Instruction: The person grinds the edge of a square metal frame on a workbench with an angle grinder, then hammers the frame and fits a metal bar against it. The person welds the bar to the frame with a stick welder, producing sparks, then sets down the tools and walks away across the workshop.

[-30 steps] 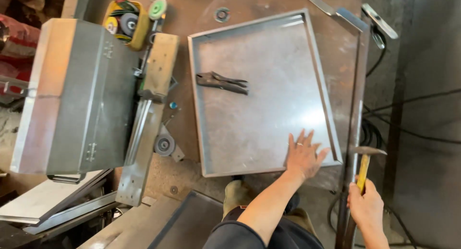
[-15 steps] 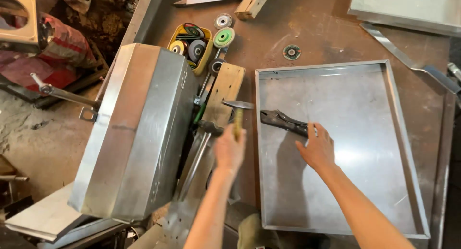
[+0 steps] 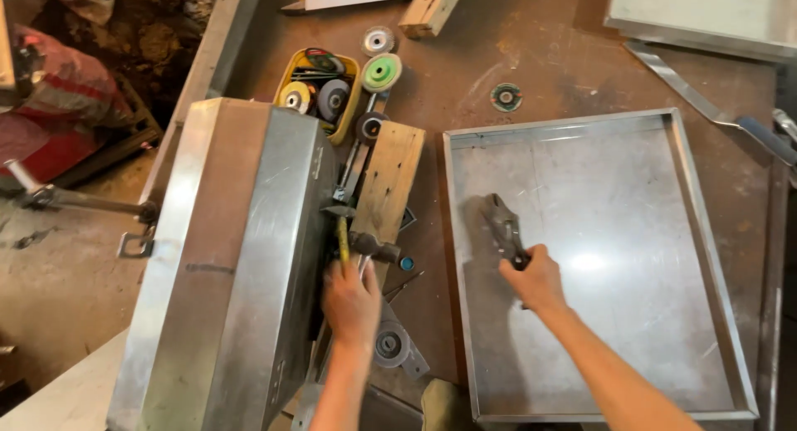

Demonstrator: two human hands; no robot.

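My left hand (image 3: 353,302) is shut on a hammer (image 3: 340,236) with a yellow handle. Its head rests in the gap between a large folded sheet-metal box (image 3: 241,265) and a wooden block (image 3: 390,182). My right hand (image 3: 535,277) grips the handles of dark locking pliers (image 3: 501,223), which lie on the floor of a shallow rectangular metal tray (image 3: 631,232), near its left wall. Both forearms come in from the bottom edge.
A yellow tub of grinding discs (image 3: 320,90) sits behind the box, with a green disc (image 3: 382,72) beside it. A loose disc (image 3: 506,96), a timber offcut (image 3: 432,3), a flat metal bar (image 3: 689,90) and another sheet (image 3: 706,12) lie on the rusty workbench.
The view swung left and closer. One hand left the tray's near corner and closed on the pliers. The hammer moved from right of the tray to the gap beside the box.
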